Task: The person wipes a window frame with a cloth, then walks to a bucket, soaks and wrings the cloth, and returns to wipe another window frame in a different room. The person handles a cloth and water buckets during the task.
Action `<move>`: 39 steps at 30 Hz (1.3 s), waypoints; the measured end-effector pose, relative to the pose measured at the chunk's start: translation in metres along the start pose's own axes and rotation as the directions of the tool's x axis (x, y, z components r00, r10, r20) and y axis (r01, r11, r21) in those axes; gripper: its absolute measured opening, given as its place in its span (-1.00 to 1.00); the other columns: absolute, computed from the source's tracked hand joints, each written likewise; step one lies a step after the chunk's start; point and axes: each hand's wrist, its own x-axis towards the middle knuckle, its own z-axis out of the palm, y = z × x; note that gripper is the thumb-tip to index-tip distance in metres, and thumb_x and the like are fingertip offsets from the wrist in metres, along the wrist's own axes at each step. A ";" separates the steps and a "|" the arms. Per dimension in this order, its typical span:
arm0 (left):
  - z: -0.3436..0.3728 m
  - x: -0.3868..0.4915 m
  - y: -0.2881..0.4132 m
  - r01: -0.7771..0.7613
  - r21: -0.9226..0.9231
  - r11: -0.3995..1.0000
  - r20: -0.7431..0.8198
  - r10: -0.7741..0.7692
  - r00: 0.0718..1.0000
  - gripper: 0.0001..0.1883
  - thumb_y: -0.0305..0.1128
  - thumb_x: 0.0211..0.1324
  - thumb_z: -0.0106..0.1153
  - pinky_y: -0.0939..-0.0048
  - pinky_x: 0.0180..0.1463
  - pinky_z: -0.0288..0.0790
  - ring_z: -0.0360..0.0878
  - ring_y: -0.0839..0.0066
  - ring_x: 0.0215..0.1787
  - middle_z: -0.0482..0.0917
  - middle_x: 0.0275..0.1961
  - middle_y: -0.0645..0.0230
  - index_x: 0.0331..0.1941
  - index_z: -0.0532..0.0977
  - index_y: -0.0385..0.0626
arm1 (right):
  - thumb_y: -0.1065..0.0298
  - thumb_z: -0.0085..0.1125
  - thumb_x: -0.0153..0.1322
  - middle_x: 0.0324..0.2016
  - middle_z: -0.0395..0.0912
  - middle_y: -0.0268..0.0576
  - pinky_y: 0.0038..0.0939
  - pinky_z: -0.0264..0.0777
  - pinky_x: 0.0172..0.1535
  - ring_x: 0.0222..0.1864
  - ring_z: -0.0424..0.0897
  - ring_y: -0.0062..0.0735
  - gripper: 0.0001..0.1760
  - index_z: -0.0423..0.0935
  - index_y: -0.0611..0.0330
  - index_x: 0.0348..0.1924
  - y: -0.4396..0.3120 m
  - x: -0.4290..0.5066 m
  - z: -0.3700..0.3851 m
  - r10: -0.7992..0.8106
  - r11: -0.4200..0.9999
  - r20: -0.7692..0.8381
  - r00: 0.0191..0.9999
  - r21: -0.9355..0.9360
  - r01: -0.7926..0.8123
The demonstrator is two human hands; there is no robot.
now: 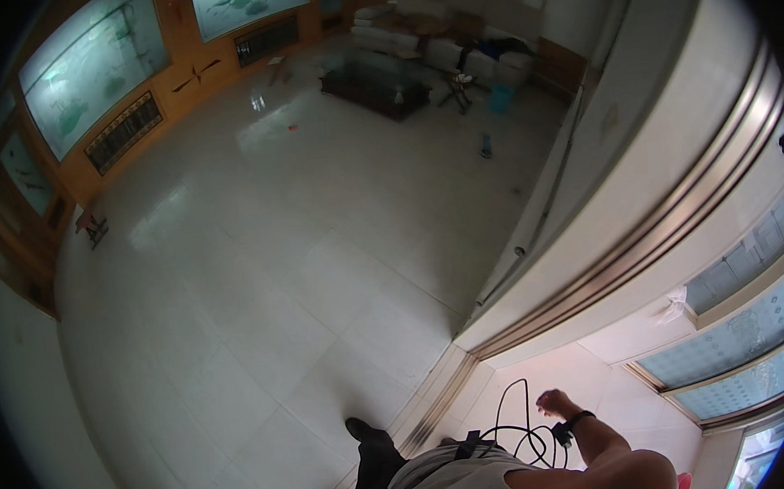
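Observation:
My right hand [554, 403] hangs at my right side, its fingers loosely curled. Whether anything lies inside them cannot be told. A dark band [580, 418] circles the wrist. Beside it is a small black connector or device [563, 435]. Loops of black cable [526, 398] run between it and the black belt clip [469, 445] at my waist. My left hand is out of view. One dark shoe [363, 429] stands on pale floor tiles [288, 320], just past the metal sliding-door track [437, 405].
A wall edge with metal door rails [637, 241] rises close on my right. Farther off stand a dark coffee table [378, 89], a sofa [447, 53], a folding stool [458, 91] and a blue bin [500, 98]. Another small stool [93, 228] is by the left wall.

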 end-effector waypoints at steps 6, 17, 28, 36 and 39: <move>-0.096 0.103 0.087 -0.105 0.235 0.966 -0.086 0.128 0.988 -0.54 0.03 0.08 0.49 0.30 -0.32 0.46 0.61 0.48 -0.40 0.69 -0.40 0.30 -0.25 0.65 -0.17 | 0.21 0.24 0.49 -0.36 0.78 -0.21 -0.41 0.65 -0.31 -0.42 0.72 -0.47 -0.76 0.72 0.17 -0.14 -0.097 -0.020 0.054 -0.064 0.992 0.117 0.991 0.112 0.051; -0.151 0.192 0.211 -0.206 0.130 0.970 -0.201 0.229 0.952 -0.76 -0.25 0.04 0.34 0.21 -0.54 0.16 0.35 0.51 -0.63 0.48 -0.63 0.42 -0.61 0.54 -0.05 | 0.26 0.22 0.50 -0.39 0.77 -0.25 -0.39 0.65 -0.30 -0.40 0.72 -0.48 -0.81 0.75 0.08 -0.15 -0.277 0.050 0.028 -0.112 0.994 0.075 0.991 -0.006 0.113; -0.069 0.119 0.297 0.055 -0.189 0.981 -0.199 -0.093 0.976 -0.65 -0.37 -0.18 0.53 0.32 -0.40 0.58 0.69 0.39 -0.49 0.66 -0.50 0.26 -0.35 0.59 -0.34 | 0.25 0.21 0.50 -0.40 0.75 -0.13 -0.40 0.59 -0.44 -0.50 0.69 -0.42 -0.74 0.69 0.26 -0.10 -0.413 0.191 -0.055 -0.206 0.979 0.073 0.976 0.027 0.204; -0.078 0.095 0.353 0.168 -0.190 0.967 -0.391 -0.232 0.891 -0.58 -0.20 -0.24 0.51 0.15 -0.20 0.60 0.77 0.14 -0.32 0.73 -0.44 0.10 -0.37 0.62 -0.29 | 0.21 0.21 0.49 -0.50 0.70 -0.13 -0.44 0.50 -0.57 -0.64 0.58 -0.50 -0.75 0.63 0.26 -0.25 -0.507 0.225 -0.057 -0.319 0.948 0.116 0.941 0.045 0.316; -0.085 0.121 0.351 0.188 -0.241 0.952 -0.365 -0.268 0.892 -0.57 -0.17 -0.26 0.53 0.13 -0.20 0.59 0.76 0.14 -0.33 0.74 -0.43 0.09 -0.36 0.63 -0.27 | 0.24 0.20 0.49 -0.50 0.70 -0.13 -0.43 0.49 -0.56 -0.62 0.59 -0.50 -0.76 0.65 0.27 -0.20 -0.526 0.217 -0.039 -0.252 0.967 0.160 0.954 -0.004 0.256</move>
